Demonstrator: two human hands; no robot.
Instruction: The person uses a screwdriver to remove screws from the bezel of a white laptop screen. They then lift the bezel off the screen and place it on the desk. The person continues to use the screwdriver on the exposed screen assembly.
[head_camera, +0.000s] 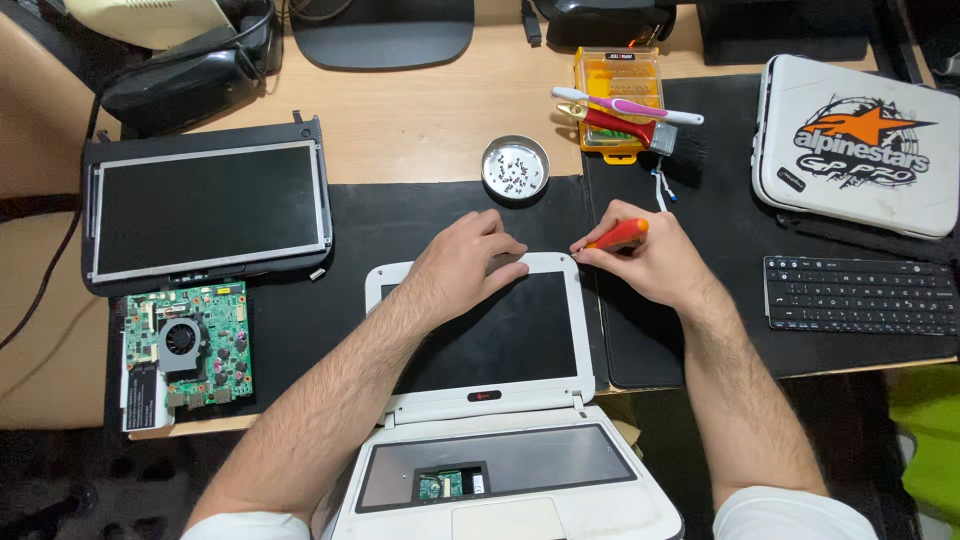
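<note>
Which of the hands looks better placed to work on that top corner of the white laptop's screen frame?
The right hand, probably: it already grips the orange screwdriver with its tip at the frame's top right corner. The left hand lies flat on the white laptop's screen frame, holding no tool, so it seems better suited to steadying.

Left hand (462, 262) on white laptop (480, 400) lid, right hand (650, 262) gripping orange screwdriver (618, 236)

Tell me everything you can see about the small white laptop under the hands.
The white laptop lies opened flat on a black mat, its lid away from the person. Its shell looks like white plastic; the dark screen is off. The keyboard is removed, exposing a grey tray with a small green board in a cutout. The left hand rests on the lid's top edge; the right hand holds an orange-handled screwdriver at its top right corner.
</note>
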